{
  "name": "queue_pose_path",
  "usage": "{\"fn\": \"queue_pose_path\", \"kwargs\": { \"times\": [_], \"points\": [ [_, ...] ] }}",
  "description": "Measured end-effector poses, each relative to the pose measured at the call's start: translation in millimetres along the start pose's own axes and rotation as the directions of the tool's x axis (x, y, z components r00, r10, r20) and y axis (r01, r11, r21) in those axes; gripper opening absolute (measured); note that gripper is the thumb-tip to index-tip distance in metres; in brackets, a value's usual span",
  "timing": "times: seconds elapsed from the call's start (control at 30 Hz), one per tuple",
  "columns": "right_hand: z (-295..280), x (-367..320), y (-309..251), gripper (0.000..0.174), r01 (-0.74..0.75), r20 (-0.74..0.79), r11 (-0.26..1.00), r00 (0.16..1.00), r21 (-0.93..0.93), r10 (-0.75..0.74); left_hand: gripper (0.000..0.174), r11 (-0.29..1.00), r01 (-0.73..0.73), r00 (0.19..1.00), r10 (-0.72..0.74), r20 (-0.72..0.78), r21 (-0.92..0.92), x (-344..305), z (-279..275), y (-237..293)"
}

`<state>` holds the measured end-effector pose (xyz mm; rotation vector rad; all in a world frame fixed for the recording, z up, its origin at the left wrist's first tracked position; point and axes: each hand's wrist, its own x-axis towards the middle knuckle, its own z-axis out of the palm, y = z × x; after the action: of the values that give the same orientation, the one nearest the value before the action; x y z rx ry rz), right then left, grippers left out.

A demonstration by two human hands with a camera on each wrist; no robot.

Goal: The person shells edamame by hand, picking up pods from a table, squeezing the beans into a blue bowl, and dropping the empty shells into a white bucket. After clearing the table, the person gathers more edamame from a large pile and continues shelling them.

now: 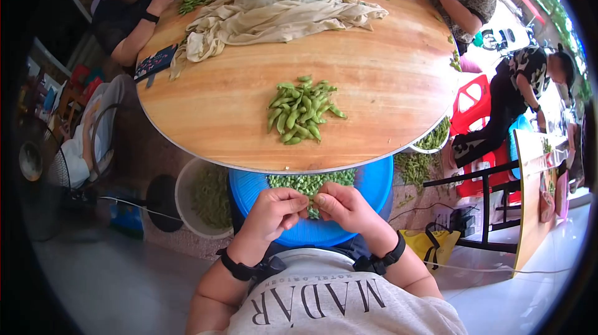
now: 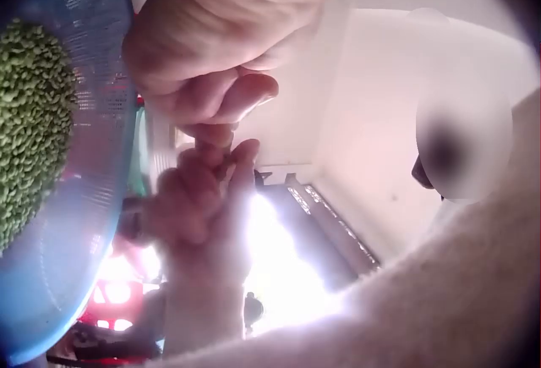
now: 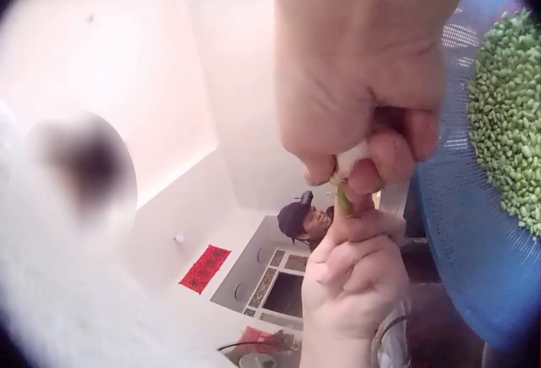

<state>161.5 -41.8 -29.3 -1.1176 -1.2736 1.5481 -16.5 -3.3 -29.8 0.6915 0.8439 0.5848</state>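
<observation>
Both hands meet fingertip to fingertip over a blue plastic basket (image 1: 244, 186). A small green bean pod (image 3: 342, 200) is pinched between them, mostly covered by the fingers. My left hand (image 1: 273, 211) grips one end with thumb and forefinger, while my right hand (image 1: 346, 208) pinches the other end. Something whitish wraps a right fingertip (image 3: 350, 159) beside the pod. Shelled green beans (image 1: 311, 181) fill the middle of the basket, below the hands. On the table in front lies a heap of whole green pods (image 1: 302, 112).
The round wooden table (image 1: 205, 107) carries a crumpled beige cloth (image 1: 268, 8). A pale bucket (image 1: 185, 195) of pods or husks stands left of the basket. A white-rimmed basin (image 1: 433, 138) sits at right, near a yellow bag (image 1: 430, 248). Other people sit or stand around.
</observation>
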Motion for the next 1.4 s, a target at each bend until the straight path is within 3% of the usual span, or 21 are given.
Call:
{"fn": "queue_pose_path", "kwargs": {
  "times": [0.07, 0.13, 0.23, 0.33, 0.53, 0.63, 0.73, 0.77, 0.83, 0.87, 0.97, 1.0, 1.1, 1.17, 1.27, 1.4],
  "points": [
    [-4, -2, 2, 0.026, -0.016, 0.026, 0.999, 1.000, -0.033, 0.017, 0.009, 0.970, 0.129, 0.992, -0.127, 0.019, -0.208, 1, -3, -4],
    [-11, -2, 6, 0.024, -0.081, 0.061, 0.997, 0.995, -0.015, 0.082, 0.009, 0.995, 0.047, 0.999, -0.049, -0.020, -0.086, 0, 0, -10],
    [-10, -3, 0, 0.024, 0.056, -0.135, 0.913, 0.984, -0.403, -0.120, 0.009, 0.975, -0.075, 0.991, 0.095, -0.090, 0.211, -3, 6, -16],
    [-8, -2, -7, 0.021, 0.076, -0.089, 0.888, 0.987, -0.454, -0.130, 0.009, 0.880, -0.155, 0.973, 0.215, -0.086, 0.449, -6, 12, -19],
    [-15, -3, 19, 0.019, -0.039, 0.002, 0.962, 0.999, -0.272, 0.041, 0.006, 0.848, -0.152, 0.984, 0.176, 0.000, 0.507, -10, 13, -23],
    [-19, -3, 19, 0.020, -0.274, 0.019, 0.947, 0.959, -0.168, 0.281, 0.006, 0.846, -0.155, 0.985, 0.174, 0.010, 0.511, -8, 11, -29],
    [-24, -2, 35, 0.020, -0.386, -0.062, 0.922, 0.921, -0.033, 0.384, 0.006, 0.894, -0.110, 0.983, 0.163, -0.086, 0.435, -5, 12, -28],
    [-24, -4, 39, 0.020, -0.245, -0.172, 0.932, 0.964, -0.268, 0.204, 0.006, 0.887, -0.116, 0.979, 0.178, -0.101, 0.447, -3, 9, -28],
    [-18, -6, 38, 0.021, -0.017, -0.239, 0.715, 0.948, -0.699, -0.212, 0.007, 0.873, -0.118, 0.970, 0.203, -0.132, 0.474, 3, 1, -31],
    [-17, -11, 30, 0.022, -0.028, -0.240, 0.784, 0.958, -0.621, -0.156, 0.007, 0.896, -0.096, 0.967, 0.188, -0.174, 0.434, 5, 1, -33],
    [-4, -9, 18, 0.024, 0.065, -0.213, 0.867, 0.958, -0.493, -0.193, 0.008, 0.901, -0.097, 0.971, 0.178, -0.157, 0.423, 13, 4, -40],
    [-4, -7, 19, 0.025, 0.016, -0.244, 0.858, 0.956, -0.514, -0.165, 0.009, 0.934, -0.093, 0.978, 0.151, -0.146, 0.345, 14, 4, -42],
    [-6, -6, 16, 0.022, -0.115, -0.220, 0.955, 0.974, -0.272, 0.055, 0.010, 0.987, -0.063, 0.989, 0.082, -0.124, 0.145, 16, 5, -42],
    [-5, -5, 23, 0.021, -0.131, -0.210, 0.967, 0.974, -0.217, 0.085, 0.012, 0.997, -0.019, 0.991, 0.028, -0.132, 0.069, 13, 7, -40],
    [-1, -3, 24, 0.019, -0.095, -0.218, 0.966, 0.975, -0.242, 0.041, 0.011, 0.997, -0.025, 0.989, 0.034, -0.142, 0.066, 13, 9, -40],
    [-3, -1, 25, 0.019, -0.064, -0.204, 0.902, 0.979, -0.428, -0.027, 0.010, 0.914, -0.111, 0.974, 0.178, -0.140, 0.391, 13, 10, -43]
  ]
}}
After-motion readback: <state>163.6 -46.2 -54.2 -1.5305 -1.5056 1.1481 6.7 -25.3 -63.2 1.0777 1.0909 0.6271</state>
